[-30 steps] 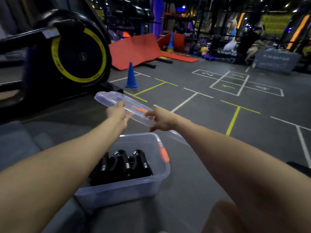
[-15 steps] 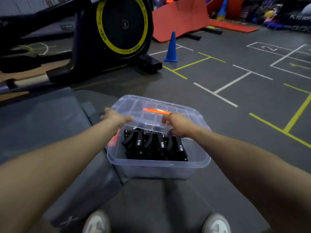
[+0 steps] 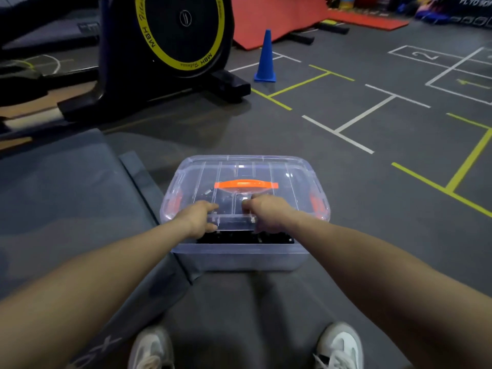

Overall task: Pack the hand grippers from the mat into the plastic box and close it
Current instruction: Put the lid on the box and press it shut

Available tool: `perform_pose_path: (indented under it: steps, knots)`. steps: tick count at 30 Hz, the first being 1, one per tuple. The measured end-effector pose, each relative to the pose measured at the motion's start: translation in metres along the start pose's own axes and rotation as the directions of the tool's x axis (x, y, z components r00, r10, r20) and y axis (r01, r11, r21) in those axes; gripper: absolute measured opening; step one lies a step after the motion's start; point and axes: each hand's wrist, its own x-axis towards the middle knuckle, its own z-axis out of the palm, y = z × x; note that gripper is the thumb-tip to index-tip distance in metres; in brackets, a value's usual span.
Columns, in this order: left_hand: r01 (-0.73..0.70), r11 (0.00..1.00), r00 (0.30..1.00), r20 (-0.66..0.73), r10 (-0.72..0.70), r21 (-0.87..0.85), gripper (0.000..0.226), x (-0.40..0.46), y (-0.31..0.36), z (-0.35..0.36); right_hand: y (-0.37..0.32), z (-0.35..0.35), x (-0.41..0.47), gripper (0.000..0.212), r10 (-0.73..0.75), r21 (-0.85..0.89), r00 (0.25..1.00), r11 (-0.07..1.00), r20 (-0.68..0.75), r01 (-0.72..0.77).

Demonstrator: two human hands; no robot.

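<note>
A clear plastic box [image 3: 241, 258] stands on the grey floor in front of my feet. Several black hand grippers [image 3: 245, 238] lie inside, seen through its near wall. A clear lid [image 3: 245, 171] with an orange handle [image 3: 246, 185] lies over the box, its near edge slightly raised. My left hand [image 3: 198, 218] grips the lid's near edge left of centre, fingers on top and thumb under the rim. My right hand [image 3: 269, 213] grips the same edge right of centre. Orange latches [image 3: 316, 203] show at both short ends.
A dark grey mat [image 3: 66, 209] lies left of the box, its corner tucked under it. A black exercise machine with a yellow-ringed flywheel [image 3: 170, 30] stands behind. A blue cone [image 3: 266, 58] and red ramps stand farther back. My two shoes [image 3: 338, 347] are near the bottom edge.
The lid came down from the air onto the box. Both hands slid along it to the near edge, and my view tilted down over the box.
</note>
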Motion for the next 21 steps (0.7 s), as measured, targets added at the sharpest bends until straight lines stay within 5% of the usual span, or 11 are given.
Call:
perform_pose_path:
  steps: [21]
  knots:
    - [-0.045, 0.987, 0.993, 0.118, 0.027, 0.156, 0.057, 0.0, -0.004, 0.006, 0.0, 0.01, -0.009, 0.037, -0.057, 0.09, 0.979, 0.995, 0.194, 0.041]
